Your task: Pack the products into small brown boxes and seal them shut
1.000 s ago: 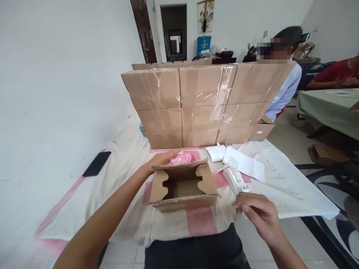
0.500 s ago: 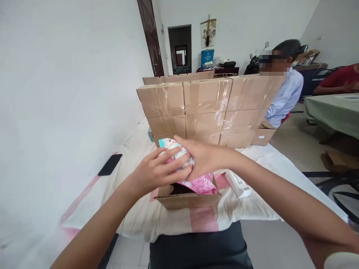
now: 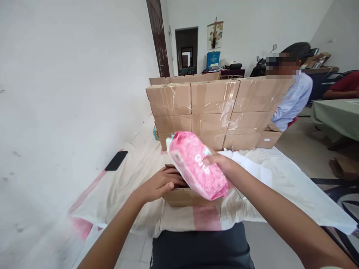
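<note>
My right hand [image 3: 217, 162] grips a pink soft plastic packet [image 3: 200, 164] with white lettering, its thumb across the front. The packet is tilted above a small uncapped cardboard box [image 3: 185, 198] and covers the box's right part. My left hand [image 3: 161, 183] lies at the box's left side, fingers stretched over the rim into it and thumb apart. Its fingertips are partly in shadow, and the inside of the box is mostly hidden.
Taped cardboard cartons [image 3: 213, 97] stand stacked behind the box. A black phone [image 3: 116, 160] lies on the cloth-covered table [image 3: 134, 194] at left, white paper [image 3: 252, 168] at right. A person in a light blue shirt [image 3: 294, 97] is beyond the cartons.
The pink packet is now lifted and turned in my right hand. My left hand has left the white item both hands held and moved down to the box. The view has shifted slightly.
</note>
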{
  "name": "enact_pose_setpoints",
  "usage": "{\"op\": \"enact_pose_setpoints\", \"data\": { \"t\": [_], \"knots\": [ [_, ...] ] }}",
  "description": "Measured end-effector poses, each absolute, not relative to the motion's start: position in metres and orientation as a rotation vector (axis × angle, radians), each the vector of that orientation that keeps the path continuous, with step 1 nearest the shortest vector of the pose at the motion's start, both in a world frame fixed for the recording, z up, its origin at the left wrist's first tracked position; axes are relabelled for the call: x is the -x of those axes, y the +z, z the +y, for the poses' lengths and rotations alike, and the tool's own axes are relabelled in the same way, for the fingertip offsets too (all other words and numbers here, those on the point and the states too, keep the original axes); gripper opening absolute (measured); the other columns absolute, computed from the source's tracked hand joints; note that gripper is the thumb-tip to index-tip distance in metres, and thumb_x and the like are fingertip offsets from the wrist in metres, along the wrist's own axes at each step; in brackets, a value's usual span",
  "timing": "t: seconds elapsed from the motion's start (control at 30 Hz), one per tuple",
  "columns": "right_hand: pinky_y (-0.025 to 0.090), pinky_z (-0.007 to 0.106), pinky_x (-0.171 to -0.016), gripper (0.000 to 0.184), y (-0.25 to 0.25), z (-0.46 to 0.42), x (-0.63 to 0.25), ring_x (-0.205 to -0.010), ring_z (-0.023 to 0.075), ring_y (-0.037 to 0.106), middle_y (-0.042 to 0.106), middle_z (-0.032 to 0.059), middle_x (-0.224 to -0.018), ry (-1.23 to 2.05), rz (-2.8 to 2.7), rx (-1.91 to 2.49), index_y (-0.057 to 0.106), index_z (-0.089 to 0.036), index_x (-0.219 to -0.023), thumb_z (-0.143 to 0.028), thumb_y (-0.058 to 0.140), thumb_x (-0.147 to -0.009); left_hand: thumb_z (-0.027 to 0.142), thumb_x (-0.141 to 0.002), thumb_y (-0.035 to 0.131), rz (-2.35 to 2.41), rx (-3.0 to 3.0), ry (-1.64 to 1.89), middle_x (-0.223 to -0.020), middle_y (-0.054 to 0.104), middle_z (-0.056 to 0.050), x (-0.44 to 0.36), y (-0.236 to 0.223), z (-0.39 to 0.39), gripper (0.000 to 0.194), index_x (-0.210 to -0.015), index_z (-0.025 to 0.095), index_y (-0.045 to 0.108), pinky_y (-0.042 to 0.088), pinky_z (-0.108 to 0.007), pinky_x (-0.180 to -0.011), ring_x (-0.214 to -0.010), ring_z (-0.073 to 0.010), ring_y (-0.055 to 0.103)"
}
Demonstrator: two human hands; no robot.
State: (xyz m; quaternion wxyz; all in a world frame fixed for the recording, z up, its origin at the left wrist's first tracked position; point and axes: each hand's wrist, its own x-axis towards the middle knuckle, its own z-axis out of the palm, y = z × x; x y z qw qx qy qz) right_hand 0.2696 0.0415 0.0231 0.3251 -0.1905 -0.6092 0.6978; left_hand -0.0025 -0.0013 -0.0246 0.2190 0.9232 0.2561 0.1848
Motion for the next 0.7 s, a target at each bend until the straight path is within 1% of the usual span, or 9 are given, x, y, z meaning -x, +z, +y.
{"op": "enact_pose_setpoints", "data": {
  "t": [0.07, 0.13, 0.2, 0.27, 0.33, 0.43, 0.5, 0.6, 0.7],
  "knots": [
    [0.056, 0.039, -0.092, 0.085, 0.018, 0.042, -0.258, -0.121, 0.0326, 0.064, 0.067, 0.0084, -0.135, 1.792, -1.664, 0.493, 0.054, -0.022, -0.142, -0.032, 0.079, -0.061, 0.07, -0.102, 0.015, 0.691, -2.512, 0.479, -0.115, 0.076, -0.006, -0.004, -0.026, 0.001, 0.071, -0.113, 0.03, 0.073, 0.036, -0.047, -0.115, -0.122, -0.0303, 0.062],
    [0.049, 0.044, -0.106, 0.083, 0.017, 0.045, -0.253, -0.133, 0.0333, 0.056, 0.06, 0.0076, -0.146, 1.663, -1.74, 0.53, 0.052, -0.025, -0.146, -0.035, 0.08, -0.069, 0.072, -0.101, 0.022, 0.717, -2.499, 0.49, -0.106, 0.077, -0.005, -0.004, -0.025, 0.001, 0.067, -0.104, 0.029, 0.074, 0.038, -0.046, -0.111, -0.112, -0.0298, 0.066],
    [0.04, 0.049, -0.117, 0.086, 0.02, 0.052, -0.254, -0.143, 0.0342, 0.047, 0.049, 0.0076, -0.157, 1.479, -1.812, 0.558, 0.045, -0.027, -0.151, -0.036, 0.081, -0.073, 0.071, -0.1, 0.033, 0.733, -2.504, 0.586, -0.094, 0.075, -0.005, 0.001, -0.026, -0.001, 0.06, -0.093, 0.026, 0.072, 0.041, -0.043, -0.103, -0.1, -0.0274, 0.067],
    [0.032, 0.052, -0.122, 0.095, 0.023, 0.061, -0.258, -0.149, 0.0355, 0.039, 0.04, 0.0091, -0.164, 1.303, -1.909, 0.58, 0.039, -0.027, -0.155, -0.035, 0.084, -0.071, 0.075, -0.097, 0.037, 0.72, -2.499, 0.746, -0.082, 0.069, -0.004, 0.008, -0.031, -0.005, 0.061, -0.083, 0.024, 0.067, 0.044, -0.041, -0.092, -0.088, -0.0252, 0.065],
    [0.028, 0.054, -0.125, 0.099, 0.024, 0.067, -0.262, -0.151, 0.0367, 0.035, 0.039, 0.0115, -0.164, 1.189, -1.996, 0.606, 0.037, -0.025, -0.156, -0.034, 0.085, -0.07, 0.082, -0.094, 0.031, 0.69, -2.472, 0.923, -0.072, 0.061, -0.004, 0.013, -0.043, -0.011, 0.068, -0.076, 0.023, 0.059, 0.046, -0.04, -0.084, -0.078, -0.0233, 0.06],
    [0.027, 0.055, -0.125, 0.1, 0.021, 0.069, -0.263, -0.153, 0.0367, 0.033, 0.037, 0.0133, -0.165, 1.088, -2.072, 0.598, 0.033, -0.025, -0.159, -0.035, 0.083, -0.074, 0.085, -0.091, 0.032, 0.668, -2.4, 1.261, -0.064, 0.05, -0.001, 0.012, -0.065, -0.021, 0.067, -0.069, 0.023, 0.046, 0.048, -0.043, -0.084, -0.068, -0.0204, 0.052],
    [0.026, 0.054, -0.127, 0.102, 0.019, 0.068, -0.261, -0.155, 0.0364, 0.031, 0.034, 0.0129, -0.167, 0.989, -2.096, 0.521, 0.031, -0.025, -0.161, -0.036, 0.084, -0.074, 0.081, -0.092, 0.041, 0.679, -2.323, 1.525, -0.062, 0.045, 0.001, 0.007, -0.079, -0.027, 0.062, -0.069, 0.024, 0.039, 0.047, -0.044, -0.084, -0.065, -0.0189, 0.05],
    [0.022, 0.052, -0.129, 0.107, 0.02, 0.065, -0.251, -0.157, 0.0352, 0.028, 0.03, 0.0116, -0.169, 0.803, -2.08, 0.357, 0.025, -0.027, -0.163, -0.037, 0.084, -0.074, 0.068, -0.094, 0.051, 0.692, -2.218, 1.816, -0.057, 0.039, 0.004, -0.002, -0.093, -0.033, 0.054, -0.067, 0.023, 0.035, 0.048, -0.046, -0.085, -0.063, -0.0176, 0.049],
    [0.022, 0.049, -0.129, 0.112, 0.021, 0.058, -0.237, -0.158, 0.0342, 0.025, 0.025, 0.0117, -0.171, 0.693, -2.101, 0.261, 0.017, -0.027, -0.165, -0.04, 0.082, -0.075, 0.067, -0.091, 0.057, 0.698, -2.157, 1.977, -0.052, 0.038, 0.005, -0.009, -0.107, -0.034, 0.058, -0.062, 0.022, 0.033, 0.051, -0.044, -0.078, -0.059, -0.0163, 0.05]
  ]
}}
